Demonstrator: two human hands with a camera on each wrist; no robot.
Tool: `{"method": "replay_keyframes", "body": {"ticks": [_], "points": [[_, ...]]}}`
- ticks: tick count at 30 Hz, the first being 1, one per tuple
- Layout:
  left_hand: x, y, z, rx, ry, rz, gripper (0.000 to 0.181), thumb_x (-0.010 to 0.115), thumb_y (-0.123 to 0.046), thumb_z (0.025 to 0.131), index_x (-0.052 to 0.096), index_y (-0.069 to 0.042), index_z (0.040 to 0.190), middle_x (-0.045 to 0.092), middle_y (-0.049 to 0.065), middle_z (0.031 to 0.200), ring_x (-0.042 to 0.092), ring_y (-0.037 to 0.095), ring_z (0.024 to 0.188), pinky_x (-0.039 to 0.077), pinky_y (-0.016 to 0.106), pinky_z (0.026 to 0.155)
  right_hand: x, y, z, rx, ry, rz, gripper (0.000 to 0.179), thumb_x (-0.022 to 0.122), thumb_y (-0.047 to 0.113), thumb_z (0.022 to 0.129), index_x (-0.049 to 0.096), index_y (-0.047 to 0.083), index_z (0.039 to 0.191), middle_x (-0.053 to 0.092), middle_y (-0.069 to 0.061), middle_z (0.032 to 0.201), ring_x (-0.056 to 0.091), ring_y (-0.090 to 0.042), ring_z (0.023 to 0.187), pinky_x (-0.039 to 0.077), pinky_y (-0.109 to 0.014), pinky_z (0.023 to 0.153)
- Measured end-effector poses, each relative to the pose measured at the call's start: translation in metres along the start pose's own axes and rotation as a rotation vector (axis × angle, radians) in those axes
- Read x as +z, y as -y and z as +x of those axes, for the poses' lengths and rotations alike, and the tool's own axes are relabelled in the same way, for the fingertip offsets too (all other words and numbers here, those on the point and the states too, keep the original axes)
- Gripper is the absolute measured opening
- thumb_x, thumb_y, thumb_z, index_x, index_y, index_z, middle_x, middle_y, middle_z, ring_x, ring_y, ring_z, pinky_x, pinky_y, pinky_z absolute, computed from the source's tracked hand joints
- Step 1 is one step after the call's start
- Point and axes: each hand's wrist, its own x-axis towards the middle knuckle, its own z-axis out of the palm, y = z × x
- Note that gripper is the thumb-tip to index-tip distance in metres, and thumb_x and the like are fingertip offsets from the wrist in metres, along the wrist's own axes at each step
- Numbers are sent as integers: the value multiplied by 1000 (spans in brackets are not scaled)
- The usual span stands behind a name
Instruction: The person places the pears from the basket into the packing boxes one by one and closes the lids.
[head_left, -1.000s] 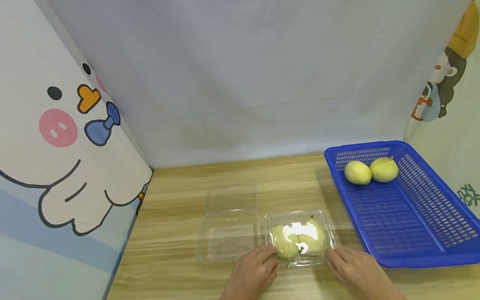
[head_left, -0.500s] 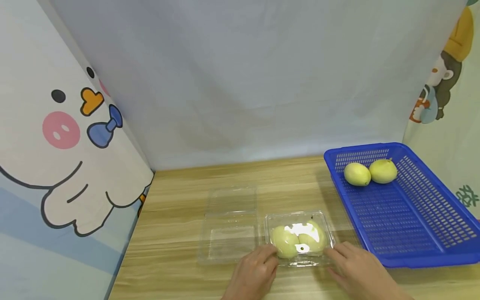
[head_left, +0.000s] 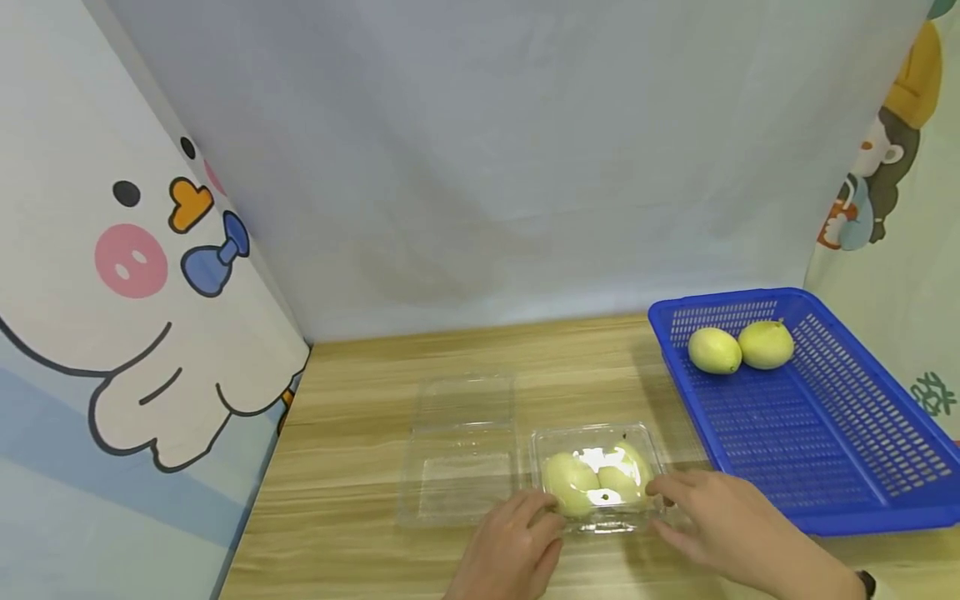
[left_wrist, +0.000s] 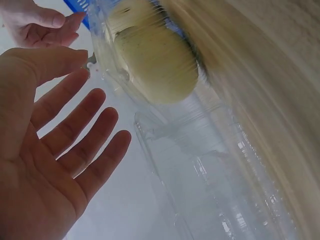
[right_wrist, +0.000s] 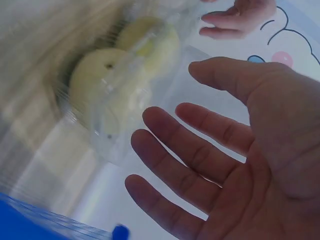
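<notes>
A transparent plastic clamshell box (head_left: 577, 435) with its lid down sits on the wooden table. Two pale yellow fruits (head_left: 567, 483), which look like pears, show through its lid. At the box's front left corner is my left hand (head_left: 513, 542), fingertips at the rim. My right hand (head_left: 708, 521) is by the front right corner, thumb apart from the fingers. In the left wrist view, the left hand (left_wrist: 55, 135) has its fingers extended beside the box. The right wrist view has the right hand (right_wrist: 220, 150) with spread, loosely straight fingers, apart from the fruits.
Left of the closed box lies a second transparent box (head_left: 461, 427), its lid folded back. A blue plastic basket (head_left: 810, 450) stands on the right, with two more yellow fruits (head_left: 715, 350) at its far end. White cloth (head_left: 487, 167) hangs behind the wooden table (head_left: 360, 400).
My right hand has loosened from the box's front right corner, its fingers shifting up and spreading from the thumb. The left hand stays at its corner, fingers slightly more spread. The box has hardly moved.
</notes>
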Motion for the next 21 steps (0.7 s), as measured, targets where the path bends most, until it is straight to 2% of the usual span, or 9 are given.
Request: {"method": "replay_keyframes", "body": {"ticks": [3,8,11,17,21], "points": [[-5,2,-2,-10,-5,4,27,93,-22,78,79,-19,101,76,-3,113,72,10,105,60,23,92,-13,-2,11,54,54,21,28,91,24,79,77,17,103,74,11,85,64,-2,67,52,-22,54],[-13,7,-8,-43,-36,19,33,96,-23,76,79,-17,103,76,-3,110,72,10,103,61,24,91,-31,-12,27,123,131,33,27,87,27,86,77,17,109,76,11,91,69,-7,74,56,-27,59],[-15,11,-13,-66,-52,37,32,96,-23,74,79,-17,101,77,-3,107,72,10,100,61,23,88,-38,-21,35,136,151,52,26,86,27,87,77,16,110,77,10,93,72,-10,78,58,-29,63],[-18,18,-22,-84,-72,70,32,97,-23,72,80,-16,99,77,-3,104,72,10,98,62,25,86,-51,-36,48,155,172,81,19,82,28,92,77,20,108,75,13,94,70,-5,81,58,-29,66],[-22,22,-29,-99,-98,95,35,98,-22,69,79,-16,97,76,-4,103,72,10,96,63,26,85,-60,-44,56,160,180,80,19,82,27,93,77,20,110,75,14,95,69,-5,82,57,-28,67]]}}
